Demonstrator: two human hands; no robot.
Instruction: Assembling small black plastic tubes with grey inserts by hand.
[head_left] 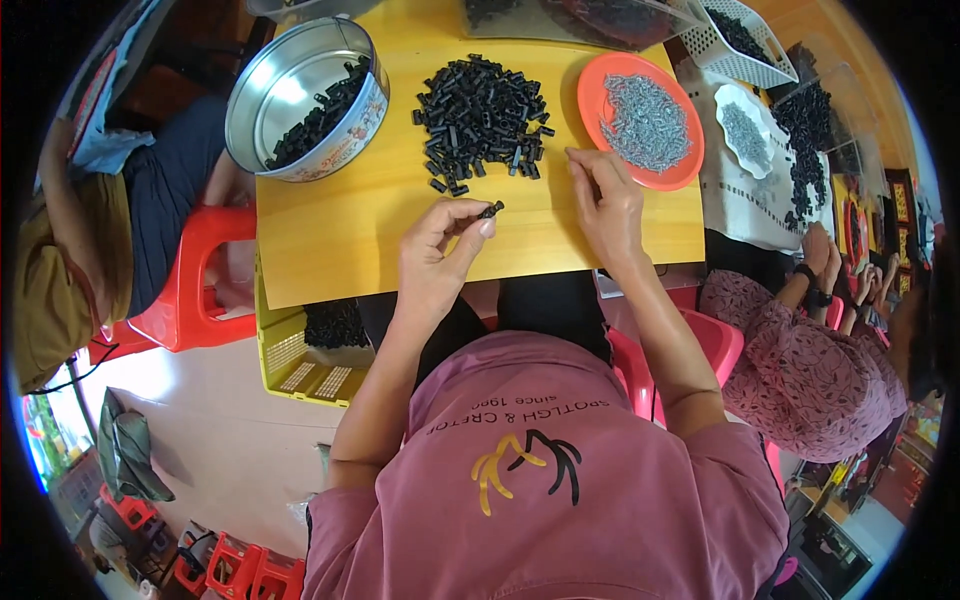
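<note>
My left hand [437,245] pinches a small black plastic part [490,210] between thumb and fingertips, above the near side of the yellow table [350,235]. To its right, my right hand [610,205] is held beside the red plate [590,80], thumb and forefinger drawn close together; anything between them is too small to make out. Many small silvery metal pins or screws [645,122] cover the plate. Beyond my left hand lies a heap of similar black plastic parts [480,115].
A round metal tin [345,140] holding black parts stands at the left. On the right are a white scalloped dish [757,165] of metal pieces, a white basket [770,72] and a co-worker's hands [822,255]. A yellow crate [290,355] and red stool [190,300] stand below table level.
</note>
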